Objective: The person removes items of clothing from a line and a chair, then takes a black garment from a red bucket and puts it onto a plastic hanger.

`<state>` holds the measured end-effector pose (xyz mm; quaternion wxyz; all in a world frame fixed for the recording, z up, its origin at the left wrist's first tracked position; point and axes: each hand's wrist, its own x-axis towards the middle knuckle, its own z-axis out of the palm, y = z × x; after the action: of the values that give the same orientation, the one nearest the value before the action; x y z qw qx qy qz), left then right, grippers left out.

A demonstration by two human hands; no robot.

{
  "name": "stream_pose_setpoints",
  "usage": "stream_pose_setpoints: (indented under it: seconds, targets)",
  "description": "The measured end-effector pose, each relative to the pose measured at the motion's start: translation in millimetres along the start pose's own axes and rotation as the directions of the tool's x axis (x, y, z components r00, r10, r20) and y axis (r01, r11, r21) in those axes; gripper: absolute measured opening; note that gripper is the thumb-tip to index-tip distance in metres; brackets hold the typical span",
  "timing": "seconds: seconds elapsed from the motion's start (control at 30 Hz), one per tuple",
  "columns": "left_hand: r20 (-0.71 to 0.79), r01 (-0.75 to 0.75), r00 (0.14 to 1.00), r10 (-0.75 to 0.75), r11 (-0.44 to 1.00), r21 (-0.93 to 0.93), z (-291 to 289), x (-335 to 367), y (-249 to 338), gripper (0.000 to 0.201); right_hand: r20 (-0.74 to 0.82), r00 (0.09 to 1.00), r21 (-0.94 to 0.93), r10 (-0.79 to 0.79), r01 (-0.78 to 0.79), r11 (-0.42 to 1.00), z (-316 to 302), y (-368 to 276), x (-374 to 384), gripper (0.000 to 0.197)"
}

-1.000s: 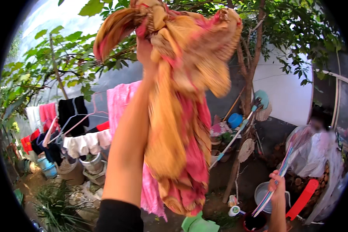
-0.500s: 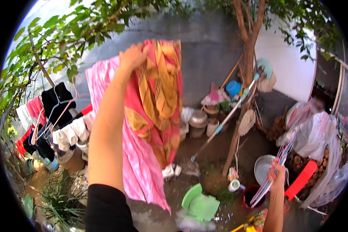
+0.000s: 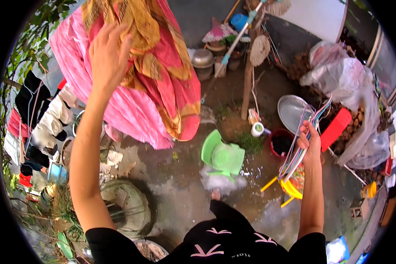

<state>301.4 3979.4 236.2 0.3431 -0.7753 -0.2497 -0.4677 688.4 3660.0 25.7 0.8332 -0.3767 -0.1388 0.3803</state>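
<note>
You're over a wet, patchy concrete yard floor (image 3: 171, 176), tree trunk (image 3: 249, 79) ahead, grey wall (image 3: 191, 24) behind. Red bucket (image 3: 273, 151) holds something dark, can't make it out. Shallow round metal basin (image 3: 290, 110) sits next to it. Blue bucket (image 3: 56, 172) at left, contents unclear. Green plastic chair (image 3: 224, 152) on the floor, centre. Patterned cloth (image 3: 163, 83), pink and gold, hangs folded and creased upper left, overlapping a crinkly plain pink cloth (image 3: 70, 48). Your left hand (image 3: 108, 59) is spread in front of the cloths, grasping nothing; contact unclear. Your right hand (image 3: 310, 137) is closed round a bundle of thin multicoloured hangers (image 3: 293, 162).
</note>
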Motion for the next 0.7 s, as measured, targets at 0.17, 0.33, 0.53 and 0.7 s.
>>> stream_pose_setpoints:
  seconds: [0.17,0.33,0.53,0.7]
  targets:
    - [0.307,0.246,0.934,-0.184,0.953,-0.177,-31.5,-153.8,64.8,0.026,-0.106,0.992,-0.021,0.072,-0.075,0.997,-39.3,9.2,-46.4,0.015]
    - [0.798,0.913,0.316,-0.513,0.392,-0.110,-47.2,-365.3,92.6,0.024,-0.271,0.959,-0.061,0.078,-0.098,0.993,-73.0,-0.4,-89.1,0.015]
    - [0.998,0.740,0.070,-0.007,0.670,-0.048,-123.9,-557.1,150.4,0.025,-0.334,0.942,-0.191,-0.016,-0.051,0.980,-112.1,-40.9,-115.4,0.012]
    - [0.966,0.693,-0.196,0.169,0.721,0.015,-115.3,-561.5,226.0,0.023,-0.469,0.875,-0.343,-0.124,-0.051,0.938,-150.8,-67.7,-132.5,0.012]
